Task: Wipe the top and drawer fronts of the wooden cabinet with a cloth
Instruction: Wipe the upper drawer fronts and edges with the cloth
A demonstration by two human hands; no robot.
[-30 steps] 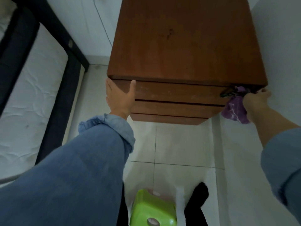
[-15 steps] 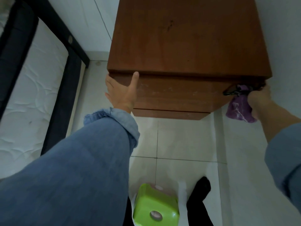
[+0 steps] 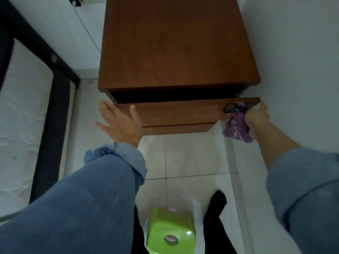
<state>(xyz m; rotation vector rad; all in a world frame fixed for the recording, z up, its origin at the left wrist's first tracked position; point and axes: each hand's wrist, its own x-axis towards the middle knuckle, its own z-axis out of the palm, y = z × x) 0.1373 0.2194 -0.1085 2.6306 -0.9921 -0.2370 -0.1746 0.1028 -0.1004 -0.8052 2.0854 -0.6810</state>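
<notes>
Two hands at cabinet (image 3: 176,52), top drawer (image 3: 183,112) pulled out. Left hand (image 3: 120,121): grip open, fingers spread at drawer's left corner. Right hand (image 3: 256,118): grip closed on purple cloth (image 3: 236,129) at right corner.

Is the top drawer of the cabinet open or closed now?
Open, partly. The top drawer front stands out from the cabinet, with a dark gap behind it. The right hand holds its right end.

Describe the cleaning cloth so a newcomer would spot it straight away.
Start at the brown wooden cabinet against the white wall. Go to the right end of its pulled-out top drawer. There the right hand grips the cloth, a crumpled purple wad, the only purple thing here.
</notes>
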